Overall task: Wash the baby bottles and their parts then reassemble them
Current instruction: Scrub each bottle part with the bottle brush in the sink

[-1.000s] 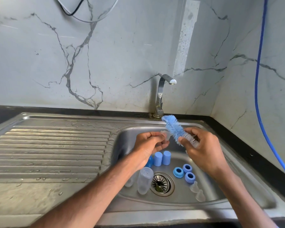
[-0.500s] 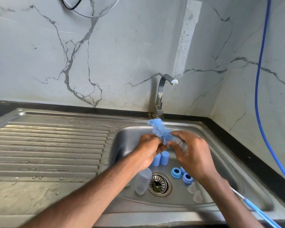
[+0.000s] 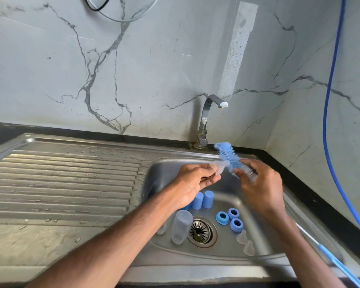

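Observation:
Over the sink basin, my left hand pinches a small clear teat. My right hand grips a blue bottle brush just below its bristles, which point up and left beside the teat. The brush's handle runs back under my right forearm. On the basin floor stand two blue caps, three blue collar rings, two clear teats and a clear bottle next to the drain.
A steel tap rises behind the basin, with no water running. A wet ribbed draining board lies to the left. A blue hose hangs down the right wall. Marble walls close the corner.
The brush and my right hand have moved right, drawing the bristles away from the teat in my left hand after pressing against it half a second ago.

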Motion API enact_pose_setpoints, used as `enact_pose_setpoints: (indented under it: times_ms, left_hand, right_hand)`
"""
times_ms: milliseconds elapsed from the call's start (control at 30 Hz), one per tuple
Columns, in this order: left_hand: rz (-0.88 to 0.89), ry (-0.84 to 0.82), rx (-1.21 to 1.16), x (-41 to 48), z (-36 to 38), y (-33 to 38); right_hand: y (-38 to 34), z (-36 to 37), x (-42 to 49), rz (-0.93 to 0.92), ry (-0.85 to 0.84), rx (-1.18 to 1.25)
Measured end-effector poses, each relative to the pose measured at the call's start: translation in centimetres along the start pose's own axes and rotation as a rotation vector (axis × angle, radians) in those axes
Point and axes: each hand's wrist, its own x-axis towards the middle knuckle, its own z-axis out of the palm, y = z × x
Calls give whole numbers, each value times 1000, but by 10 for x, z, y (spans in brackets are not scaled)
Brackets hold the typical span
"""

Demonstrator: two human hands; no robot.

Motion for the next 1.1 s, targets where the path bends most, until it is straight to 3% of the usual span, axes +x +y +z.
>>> enact_pose_setpoints:
  times_ms: [233,367,500,600,700,800,900,1000,1100]
  left_hand:
    - [7,128,43,8,-10,-2]
    - [-52,61,38,6,-10,-1]
    - [-77,-9,15,6,-1,-4]
    - [-91,24,29,7,-2,-5]
    - [-87,15,36,6,-8,-3]
    - [-80,-26,6,5,-6,-1]
    - [52,25,162,6,-4,-6]
    - [324,79,564,7,-7,-13]
    - [571,44,745,5,-4,-21]
  right_hand:
    - [-21,-2,-18,-140,120,81]
    - [-24,11,-21,-233,-26,53]
    - [-3,2,-4,9,54,-5]
    - [-8,-4,-13,-79,81,81]
    - [-22,9,-24,-225,-42,99]
    - [-12,11,-8,-109,-4,17]
    - [-8,4,-8,-61,88,33]
    - [-17,5,-18,-150,14,73]
    - [-10,7,-8,-15,-13,12]
